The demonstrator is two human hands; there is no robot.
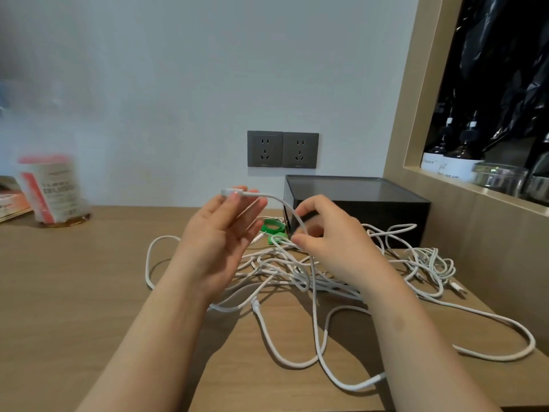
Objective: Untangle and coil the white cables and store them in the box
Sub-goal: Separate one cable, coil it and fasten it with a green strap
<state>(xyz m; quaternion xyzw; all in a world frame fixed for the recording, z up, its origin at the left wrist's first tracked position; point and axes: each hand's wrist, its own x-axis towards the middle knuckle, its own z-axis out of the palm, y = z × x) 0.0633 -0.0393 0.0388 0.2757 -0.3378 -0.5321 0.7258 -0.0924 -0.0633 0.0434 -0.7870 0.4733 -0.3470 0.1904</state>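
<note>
From my seat I see the left hand (219,236) raised palm-up, its fingers (243,212) nearly straight yet pinching the plug of one of the white cables (279,261) against the thumb. The right hand (329,242) arches knuckles-up, fingers curled on the same strand just above the tangle, which sprawls on the surface (89,278) before the black box (386,215)

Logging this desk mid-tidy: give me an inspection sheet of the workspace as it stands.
Surface: light wooden desktop, cables strewn across its middle and right.
Job's things: tangled white cables on it; black rectangular box behind them.
Clutter: green strap rolls beside the box; blurred red-and-white labelled jar far left.
Hands: left hand pinches one cable's plug end; right hand pinches that cable lower down.
Cables: uncoiled, looped over each other.
Surroundings: two dark grey wall sockets, nothing plugged in; shelf niche with dark bottles.
</note>
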